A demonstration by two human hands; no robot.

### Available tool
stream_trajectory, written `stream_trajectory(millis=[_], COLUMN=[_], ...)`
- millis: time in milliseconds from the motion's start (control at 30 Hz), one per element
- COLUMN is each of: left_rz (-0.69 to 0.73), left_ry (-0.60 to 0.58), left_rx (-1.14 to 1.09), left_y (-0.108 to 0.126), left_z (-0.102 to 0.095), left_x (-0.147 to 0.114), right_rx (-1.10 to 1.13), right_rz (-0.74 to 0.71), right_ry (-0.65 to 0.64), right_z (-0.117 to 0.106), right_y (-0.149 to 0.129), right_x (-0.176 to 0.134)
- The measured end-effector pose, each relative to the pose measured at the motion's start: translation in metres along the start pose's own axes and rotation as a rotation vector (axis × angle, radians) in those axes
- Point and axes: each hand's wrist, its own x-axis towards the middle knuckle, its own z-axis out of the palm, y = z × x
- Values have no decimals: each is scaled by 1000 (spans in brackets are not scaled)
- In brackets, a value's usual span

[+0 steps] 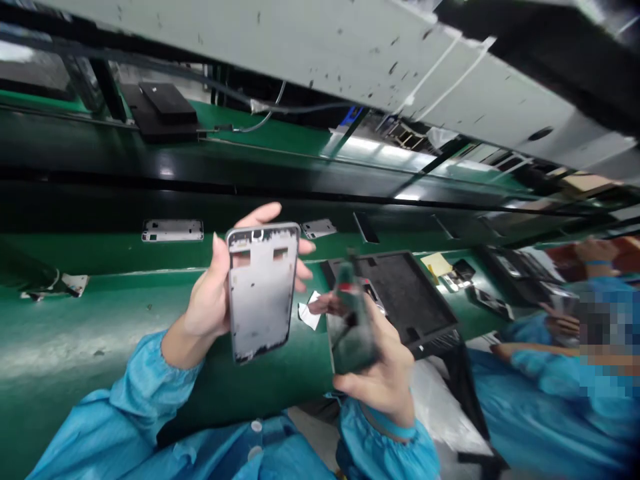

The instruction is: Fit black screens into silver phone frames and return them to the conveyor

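Observation:
My left hand [207, 303] is wrapped round a silver-grey phone frame [263, 290], held upright with its inner side toward me. The frame has two cutouts near its top and small dark marks along its edges. To the right, my right hand [393, 360] grips a dark, glossy phone screen [353, 333] by its side. Motion blurs the screen, and reflections cover its face. The two parts are apart, both raised above the green bench [120, 373]. A small white scrap of paper [310, 312] lies between them.
A black tray [410, 293] sits behind my right hand. More phone frames [173, 230] and a dark phone panel [367, 228] lie on the green strip at the back. A grey beam [300, 47] crosses overhead. At right sits a co-worker in a blue sleeve [540, 373].

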Motion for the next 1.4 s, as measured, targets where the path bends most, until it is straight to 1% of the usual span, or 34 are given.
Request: stream_trajectory(millis=[67,133,200,267,400,533,633,733,800,900,967,1033,1100,1267,1333,1400], left_rz=[65,92,106,120,141,152,182,204,190,165,202,255,282,292,293,295], left_ry=[98,185,235,262,295,305,259,171,120,57,3,-55,-99,-146,-138,-103], left_rx=[14,2,-14,-17,9,39,78,156,227,373,453,487,494,504,504,482], left_y=[-3,-4,-2,2,8,8,6,4,3,0,-3,-6,-7,-7,-9,-15], left_z=[-7,-16,-22,-25,-24,-23,-26,-31,-34,-40,-44,-47,-50,-51,-47,-42], left_x=[8,15,19,21,20,18,16,15,14,15,17,18,19,16,16,17], right_rx=[-8,-19,-39,-75,-131,-150,-149,-126,-81,35,107,136,118,42,19,-24], right_rz=[-58,-45,-15,-2,4,10,14,25,53,101,103,83,60,-38,-60,-53], right_ry=[-51,-87,-110,-122,-161,-180,-188,-185,-137,7,72,86,77,55,54,69], right_z=[2,5,6,6,5,6,7,15,25,46,58,65,67,62,62,67], right_y=[-2,-2,-1,0,-1,0,0,1,3,8,10,12,13,16,20,25], right_x=[9,12,12,11,10,13,15,18,21,26,30,34,37,41,42,42])
